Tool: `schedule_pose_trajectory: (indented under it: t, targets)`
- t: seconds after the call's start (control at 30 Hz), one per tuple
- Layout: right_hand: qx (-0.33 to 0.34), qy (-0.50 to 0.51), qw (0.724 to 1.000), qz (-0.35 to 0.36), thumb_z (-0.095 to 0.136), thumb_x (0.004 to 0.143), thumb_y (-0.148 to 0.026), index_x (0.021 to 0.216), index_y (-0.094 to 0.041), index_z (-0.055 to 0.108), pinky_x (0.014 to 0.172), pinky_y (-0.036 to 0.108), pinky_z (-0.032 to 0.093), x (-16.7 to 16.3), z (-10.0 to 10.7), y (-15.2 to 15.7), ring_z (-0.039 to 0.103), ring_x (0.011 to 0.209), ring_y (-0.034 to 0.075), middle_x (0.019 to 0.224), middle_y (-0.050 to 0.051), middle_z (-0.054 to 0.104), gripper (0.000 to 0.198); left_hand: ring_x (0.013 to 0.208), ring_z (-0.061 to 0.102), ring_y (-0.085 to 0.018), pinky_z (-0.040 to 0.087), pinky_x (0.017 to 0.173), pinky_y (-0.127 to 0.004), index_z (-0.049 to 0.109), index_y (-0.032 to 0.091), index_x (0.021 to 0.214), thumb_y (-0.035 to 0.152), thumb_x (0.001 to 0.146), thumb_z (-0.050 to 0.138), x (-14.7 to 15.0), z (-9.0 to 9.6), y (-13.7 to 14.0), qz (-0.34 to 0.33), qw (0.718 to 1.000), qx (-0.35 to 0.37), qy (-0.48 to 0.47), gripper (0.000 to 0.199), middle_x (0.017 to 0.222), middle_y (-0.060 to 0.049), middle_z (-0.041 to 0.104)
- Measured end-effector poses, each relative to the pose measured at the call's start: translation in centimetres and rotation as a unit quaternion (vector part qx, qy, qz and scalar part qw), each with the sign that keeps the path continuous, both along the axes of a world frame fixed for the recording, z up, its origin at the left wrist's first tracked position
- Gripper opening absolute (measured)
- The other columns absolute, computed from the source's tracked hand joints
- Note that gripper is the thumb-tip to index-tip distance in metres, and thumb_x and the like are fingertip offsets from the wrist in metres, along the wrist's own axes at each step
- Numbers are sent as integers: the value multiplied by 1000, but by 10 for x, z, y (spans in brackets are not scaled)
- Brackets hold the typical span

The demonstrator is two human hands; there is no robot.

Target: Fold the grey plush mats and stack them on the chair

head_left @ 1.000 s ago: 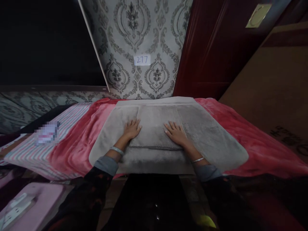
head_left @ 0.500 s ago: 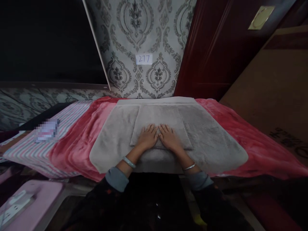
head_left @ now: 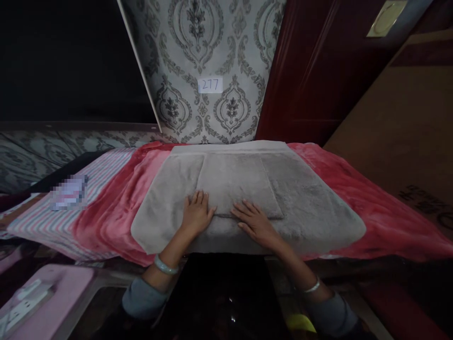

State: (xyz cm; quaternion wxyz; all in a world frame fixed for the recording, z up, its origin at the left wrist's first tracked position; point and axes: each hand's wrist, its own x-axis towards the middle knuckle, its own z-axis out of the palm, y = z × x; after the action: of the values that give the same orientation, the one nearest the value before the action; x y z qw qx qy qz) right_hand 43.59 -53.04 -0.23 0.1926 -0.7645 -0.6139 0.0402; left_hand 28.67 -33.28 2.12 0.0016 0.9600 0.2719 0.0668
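Observation:
A folded grey plush cloth, roughly square, lies flat on top of a larger grey plush mat. My left hand rests on the near left corner of the folded cloth, its fingers stretched out and apart. On the cloth's near edge, right of the middle, lies my right hand, palm down with the fingers extended. Neither hand grips anything. The part of the cloth's edge under each hand is hidden.
Beneath the mat spreads a red plush blanket, over a striped sheet at left. A blurred-out object sits on that sheet. Lower left, a pink stool carries a white power strip. A cardboard box leans at right.
My hands have moved apart and back towards me, from the middle of the folded cloth to its near edge. The folded cloth has kept its place.

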Motion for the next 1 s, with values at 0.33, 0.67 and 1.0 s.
schedule_pose_trajectory:
  t: [0.33,0.67,1.0]
  targets:
    - [0,-75,975,-210,31,102,-36,155,-24,40,118,55,28,45,17,17,29,148,29,159,6,38,54,153,21,-30,19,122,-59,36,21,154,45,102,34,70,12,-25,-122,991,-30,-37,58,165,-13,28]
    - [48,-33,958,-281,32,101,-39,150,-24,48,115,56,31,36,-22,-9,25,148,34,160,5,37,53,152,24,-29,20,123,-54,35,18,156,49,102,31,28,-9,-3,-68,998,4,3,63,164,-13,29]
    - [416,530,672,-306,67,74,-40,116,-23,67,104,45,49,55,-37,-28,61,119,26,122,6,70,45,151,28,-30,29,120,-52,44,14,150,43,101,36,-16,-24,17,-66,995,-16,-78,58,159,-13,39]
